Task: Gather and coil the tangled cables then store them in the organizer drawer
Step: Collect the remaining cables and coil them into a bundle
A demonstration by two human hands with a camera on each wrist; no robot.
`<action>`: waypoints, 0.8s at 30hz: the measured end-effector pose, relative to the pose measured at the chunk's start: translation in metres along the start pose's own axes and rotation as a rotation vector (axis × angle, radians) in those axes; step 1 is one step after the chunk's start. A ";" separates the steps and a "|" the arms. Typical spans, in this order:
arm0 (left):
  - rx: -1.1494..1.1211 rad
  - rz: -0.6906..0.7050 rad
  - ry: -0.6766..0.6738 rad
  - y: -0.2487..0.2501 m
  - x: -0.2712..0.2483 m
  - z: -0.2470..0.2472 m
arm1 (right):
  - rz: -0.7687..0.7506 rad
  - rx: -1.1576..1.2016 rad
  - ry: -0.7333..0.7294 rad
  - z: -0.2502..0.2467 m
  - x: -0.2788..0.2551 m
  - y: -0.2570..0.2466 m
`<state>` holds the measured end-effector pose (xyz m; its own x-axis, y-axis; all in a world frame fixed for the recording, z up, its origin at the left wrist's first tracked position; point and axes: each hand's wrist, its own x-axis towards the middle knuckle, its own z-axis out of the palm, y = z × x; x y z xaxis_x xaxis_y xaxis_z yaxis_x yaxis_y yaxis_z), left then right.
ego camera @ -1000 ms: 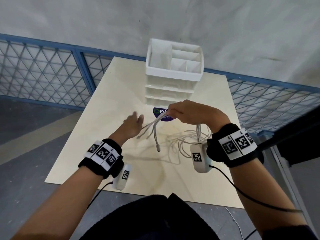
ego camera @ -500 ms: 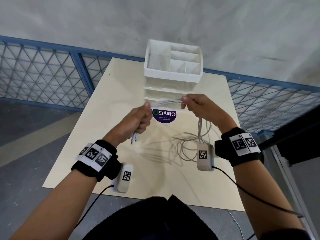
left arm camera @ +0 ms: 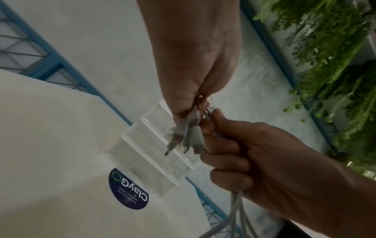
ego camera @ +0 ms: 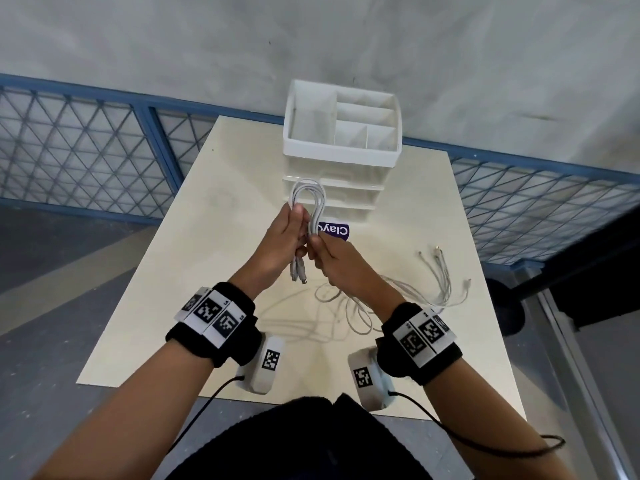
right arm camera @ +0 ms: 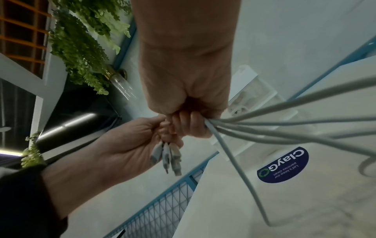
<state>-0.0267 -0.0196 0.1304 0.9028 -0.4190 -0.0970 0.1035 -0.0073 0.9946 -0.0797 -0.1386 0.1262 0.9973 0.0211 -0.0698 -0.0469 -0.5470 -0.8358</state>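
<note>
Both hands meet above the table's middle, in front of the white drawer organizer (ego camera: 341, 157). My left hand (ego camera: 294, 223) grips a folded bunch of white cables (ego camera: 308, 194) whose loop stands up above the fingers. Several connectors (ego camera: 298, 271) hang below the fist, also shown in the left wrist view as connectors (left arm camera: 189, 133). My right hand (ego camera: 320, 247) pinches the same cables just beside the left. From it the strands (right arm camera: 284, 128) trail down to a loose tangle (ego camera: 349, 306) on the table. The organizer's drawers look shut.
A second bunch of white cables (ego camera: 440, 271) lies on the table at the right. A purple sticker (ego camera: 334, 231) sits before the organizer. Blue mesh fencing (ego camera: 86, 154) runs behind the table (ego camera: 207, 209), with a grey wall beyond.
The hands were apart with cable stretched between them. They have come together, folding the cable into an upright loop, and more cable has lifted off the table.
</note>
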 end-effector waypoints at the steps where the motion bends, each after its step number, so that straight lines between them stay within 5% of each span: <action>1: 0.036 0.000 0.016 -0.001 -0.001 0.002 | -0.002 0.010 -0.009 -0.001 -0.001 -0.001; 8: 0.027 -0.016 -0.042 -0.003 -0.005 0.004 | -0.006 0.018 -0.055 -0.009 -0.003 -0.005; 18: 0.042 -0.023 -0.203 0.002 -0.012 -0.002 | 0.049 0.000 -0.317 -0.020 -0.007 0.007; 24: 0.263 -0.024 -0.197 0.009 -0.018 -0.003 | 0.007 -0.025 0.056 -0.063 0.009 -0.003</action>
<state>-0.0407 -0.0095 0.1408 0.8007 -0.5833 -0.1369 -0.0106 -0.2423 0.9701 -0.0672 -0.1898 0.1623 0.9986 -0.0297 -0.0445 -0.0536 -0.5674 -0.8217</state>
